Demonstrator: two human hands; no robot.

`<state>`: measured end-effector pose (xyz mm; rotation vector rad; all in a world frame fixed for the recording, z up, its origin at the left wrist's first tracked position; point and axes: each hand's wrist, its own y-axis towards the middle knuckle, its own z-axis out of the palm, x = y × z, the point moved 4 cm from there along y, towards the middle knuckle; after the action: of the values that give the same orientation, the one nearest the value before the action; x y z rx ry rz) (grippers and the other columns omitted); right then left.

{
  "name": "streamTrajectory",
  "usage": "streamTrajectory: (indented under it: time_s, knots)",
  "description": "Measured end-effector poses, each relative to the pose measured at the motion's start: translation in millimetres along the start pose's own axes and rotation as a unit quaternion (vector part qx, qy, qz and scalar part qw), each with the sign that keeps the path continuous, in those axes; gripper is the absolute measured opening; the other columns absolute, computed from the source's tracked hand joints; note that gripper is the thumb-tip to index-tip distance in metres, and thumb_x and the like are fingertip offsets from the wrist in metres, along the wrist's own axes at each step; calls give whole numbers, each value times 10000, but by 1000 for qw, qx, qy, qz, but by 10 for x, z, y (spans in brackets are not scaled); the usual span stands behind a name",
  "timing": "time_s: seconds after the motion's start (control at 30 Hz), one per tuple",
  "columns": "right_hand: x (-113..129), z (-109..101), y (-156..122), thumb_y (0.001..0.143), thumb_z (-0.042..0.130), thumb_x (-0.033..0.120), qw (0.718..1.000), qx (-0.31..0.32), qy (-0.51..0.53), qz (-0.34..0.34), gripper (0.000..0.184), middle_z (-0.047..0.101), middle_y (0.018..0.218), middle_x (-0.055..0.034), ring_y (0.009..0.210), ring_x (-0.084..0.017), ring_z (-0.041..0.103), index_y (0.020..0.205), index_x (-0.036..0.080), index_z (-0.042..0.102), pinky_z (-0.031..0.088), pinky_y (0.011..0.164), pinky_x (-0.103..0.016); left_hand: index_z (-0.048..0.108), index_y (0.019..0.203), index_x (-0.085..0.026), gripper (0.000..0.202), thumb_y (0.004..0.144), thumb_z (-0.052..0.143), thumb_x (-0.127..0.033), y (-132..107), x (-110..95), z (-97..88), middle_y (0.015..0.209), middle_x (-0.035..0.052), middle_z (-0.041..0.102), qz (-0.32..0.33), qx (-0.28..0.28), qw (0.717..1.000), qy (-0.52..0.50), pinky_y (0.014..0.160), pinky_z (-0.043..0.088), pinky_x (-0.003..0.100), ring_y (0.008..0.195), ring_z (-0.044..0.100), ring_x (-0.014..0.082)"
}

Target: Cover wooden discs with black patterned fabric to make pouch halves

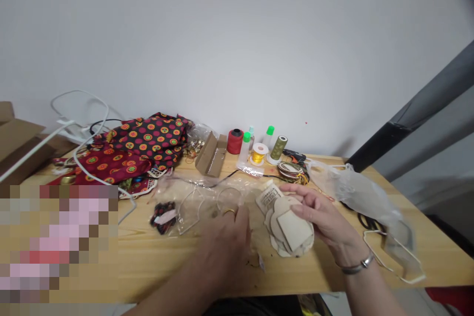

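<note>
My right hand [320,215] is closed on a stack of pale, flat wooden cutouts [296,229] with scalloped, rounded and square shapes. The thumb lies on top of the stack, and a cutout with an openwork pattern [269,198] sticks out at its upper left. Motion smears my left hand [227,239], which wears a ring and reaches down at a clear plastic bag [207,202]; what its fingertips do is hidden. Left of it lies a dark red-and-black patterned piece [163,217] with a pale pink strip across it. Small dark bits [255,259] lie between my hands.
Patterned cloth [148,140] is heaped at the left, near white cables [76,150] and cardboard boxes [22,133]. At the back stand a small carton [213,158], red thread [235,142], green thread [279,148] and green-capped bottles [245,150]. A translucent bag [363,190] lies right.
</note>
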<state>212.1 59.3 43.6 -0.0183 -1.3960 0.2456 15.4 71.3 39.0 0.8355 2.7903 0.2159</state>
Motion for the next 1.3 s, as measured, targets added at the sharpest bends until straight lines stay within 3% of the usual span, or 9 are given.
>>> streamTrajectory:
  time_s: [0.13, 0.27, 0.47, 0.57, 0.77, 0.83, 1.0, 1.2, 1.3]
  knots:
    - [-2, 75, 45, 751, 704, 400, 985, 32, -165, 26, 473, 689, 1096, -91, 914, -214, 662, 1159, 181, 607, 523, 808, -366, 487, 1210, -163, 379, 852, 381, -101, -129, 49, -57, 653, 33, 645, 11, -74, 996, -51, 544, 470, 282, 578, 636, 192]
    - [160, 241, 18, 825, 628, 376, 924, 42, -380, -22, 412, 621, 1249, -72, 1126, -253, 571, 1211, 231, 616, 423, 989, -415, 405, 1310, -117, 438, 873, 392, -134, -214, 58, 5, 701, 63, 675, -6, -88, 994, -65, 564, 499, 317, 584, 646, 206]
    - [335, 631, -30, 881, 541, 217, 877, 174, -441, -87, 377, 657, 1189, -11, 1066, -209, 602, 1247, 292, 586, 455, 954, -352, 422, 1323, -134, 476, 850, 396, -89, -259, -73, 21, 1055, 143, 689, 98, -92, 988, -70, 704, 554, 344, 812, 678, 222]
    - [292, 560, 66, 874, 557, 285, 890, 64, -443, -86, 345, 654, 1196, -48, 1073, -236, 599, 1212, 251, 616, 448, 964, -398, 364, 1365, -138, 526, 844, 378, -72, -273, -92, -7, 1198, 149, 636, 131, -104, 980, -109, 827, 548, 386, 1019, 637, 243]
    - [-17, 490, 232, 820, 607, 417, 944, -134, -280, -114, 425, 601, 1278, -86, 1205, -284, 518, 1193, 214, 621, 364, 1052, -492, 368, 1356, -160, 465, 892, 378, -122, -278, -41, -116, 1217, 140, 628, 103, -139, 967, -189, 848, 552, 360, 1060, 631, 224]
    - [-121, 557, 236, 850, 564, 450, 953, -125, -250, -116, 478, 564, 1322, -87, 1240, -269, 490, 1270, 223, 561, 342, 1075, -484, 386, 1337, -175, 436, 903, 377, -131, -269, -31, -155, 1184, 125, 644, 93, -138, 960, -224, 848, 548, 348, 1039, 639, 211]
    - [-160, 723, 79, 896, 519, 397, 972, 27, -216, -88, 677, 333, 1501, -64, 1328, -215, 393, 1480, 273, 198, 365, 1073, -419, 430, 1304, -217, 379, 931, 374, -182, -235, 25, -153, 1172, 94, 649, 46, -118, 950, -286, 874, 526, 351, 1031, 634, 197]
    - [197, 261, -207, 897, 456, 407, 889, -163, -411, -115, 339, 701, 980, -94, 848, -242, 663, 1112, 224, 643, 527, 802, -428, 485, 1257, -182, 353, 927, 364, -213, -175, 124, -76, 1066, 106, 677, -16, -111, 948, -297, 821, 528, 379, 966, 644, 215]
    - [107, 70, -231, 811, 571, 337, 829, -138, -540, -39, 356, 650, 1124, -108, 994, -282, 608, 1144, 223, 628, 468, 898, -446, 481, 1252, -181, 349, 923, 366, -210, -155, 145, -48, 1018, 95, 677, -29, -108, 945, -309, 789, 522, 356, 915, 644, 202]
